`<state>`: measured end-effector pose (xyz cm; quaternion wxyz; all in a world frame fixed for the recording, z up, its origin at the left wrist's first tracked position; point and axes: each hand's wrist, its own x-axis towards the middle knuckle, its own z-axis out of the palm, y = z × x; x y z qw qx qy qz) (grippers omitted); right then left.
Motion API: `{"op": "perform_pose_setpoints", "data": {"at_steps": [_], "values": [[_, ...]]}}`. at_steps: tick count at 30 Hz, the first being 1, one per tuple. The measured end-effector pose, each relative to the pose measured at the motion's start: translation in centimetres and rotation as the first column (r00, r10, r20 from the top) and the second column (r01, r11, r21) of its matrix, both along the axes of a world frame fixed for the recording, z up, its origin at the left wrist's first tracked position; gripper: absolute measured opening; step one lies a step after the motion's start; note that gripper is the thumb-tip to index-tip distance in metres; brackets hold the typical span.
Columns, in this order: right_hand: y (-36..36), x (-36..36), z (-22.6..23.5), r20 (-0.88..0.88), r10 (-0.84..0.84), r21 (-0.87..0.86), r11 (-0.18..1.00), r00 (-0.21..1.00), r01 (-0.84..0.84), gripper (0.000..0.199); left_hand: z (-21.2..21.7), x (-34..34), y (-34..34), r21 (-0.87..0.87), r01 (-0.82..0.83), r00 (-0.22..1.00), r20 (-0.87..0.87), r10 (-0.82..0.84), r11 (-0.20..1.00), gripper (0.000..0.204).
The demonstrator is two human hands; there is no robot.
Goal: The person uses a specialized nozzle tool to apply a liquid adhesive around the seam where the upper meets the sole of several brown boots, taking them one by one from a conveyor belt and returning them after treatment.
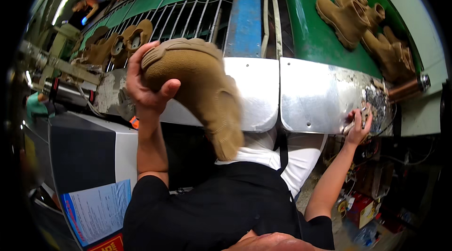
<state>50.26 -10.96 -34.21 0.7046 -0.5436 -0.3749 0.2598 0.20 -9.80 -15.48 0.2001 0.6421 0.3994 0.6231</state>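
Note:
A tan suede boot [195, 74] with a thick sole hangs in front of me, its toe toward the upper left and its shaft slanting down toward my lap. My left hand [146, 81] grips it by the toe end, thumb across the upper and fingers round the sole edge. Far to the right, my right hand [359, 129] is closed at the end of a metal worktop [320, 93]. Something small, pale and partly metallic shows between its fingers; its kind cannot be made out. Beside that hand lies a rough, dark, crusted patch [375, 100].
Several tan boots [346, 20] rest on a green surface at the back right. More tan footwear [129, 39] sits on a wire rack [186, 15] at the back left. A copper-coloured cylinder [407, 89] lies right. A grey-and-white cabinet [84, 147] stands left; people work beyond the rack.

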Motion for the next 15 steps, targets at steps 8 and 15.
{"op": "perform_pose_setpoints", "data": {"at_steps": [8, 15], "values": [[-4.8, -13.6, 5.0, -0.086, 0.429, -0.035, 0.901, 0.899, -0.433, 0.052, -1.7, 3.2, 5.8, -0.089, 0.338, 0.934, -0.091, -0.346, 0.937, 0.066], [-2.0, -17.2, 14.7, 0.325, 0.649, 0.113, 0.696, 0.688, -0.710, 0.054, -0.6, 5.1, 7.9, -0.059, 0.404, 0.898, -0.166, -0.408, 0.913, 0.065]]}}
